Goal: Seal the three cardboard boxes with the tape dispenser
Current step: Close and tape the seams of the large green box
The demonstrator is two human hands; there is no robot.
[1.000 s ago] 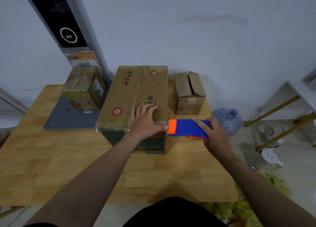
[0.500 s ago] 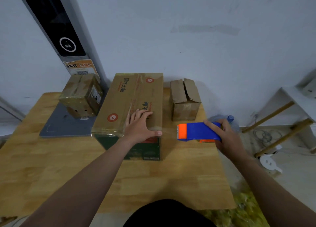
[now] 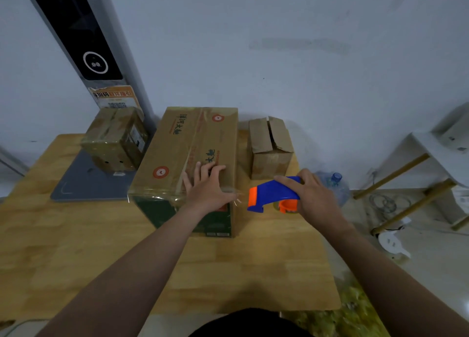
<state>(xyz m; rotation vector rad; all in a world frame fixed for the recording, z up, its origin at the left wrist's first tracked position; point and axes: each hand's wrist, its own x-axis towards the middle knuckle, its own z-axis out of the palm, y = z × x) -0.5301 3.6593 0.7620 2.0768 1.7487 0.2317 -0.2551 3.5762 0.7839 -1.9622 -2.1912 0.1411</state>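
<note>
My left hand (image 3: pixel 208 188) lies flat, pressing clear tape (image 3: pixel 237 197) onto the large cardboard box (image 3: pixel 177 146). My right hand (image 3: pixel 314 197) grips the tape dispenser (image 3: pixel 272 192). Next, likely: tear it off.

Single head cam, worn, wide-angle, aimed forward and steeply down. The large box (image 3: pixel 193 146) is the reference: it sits just left of frame centre, close, within arm's reach. Both forearms enter from the bottom edge below it; the left hand (image 3: pixel 210 189) lies on its near top edge, and the right hand (image 3: pixel 317 199) holds the tape dispenser (image 3: pixel 274 192) just right of it. The table (image 3: pixel 76 235) spreads out in front of the box, down to the dark torso at bottom centre. The wall (image 3: pixel 279 70) behind the box fills the upper half. The floor (image 3: pixel 418 260) shows well right of the box. Lens distortion tilts the black panel (image 3: pixel 83 32) behind-left of the box.
</note>
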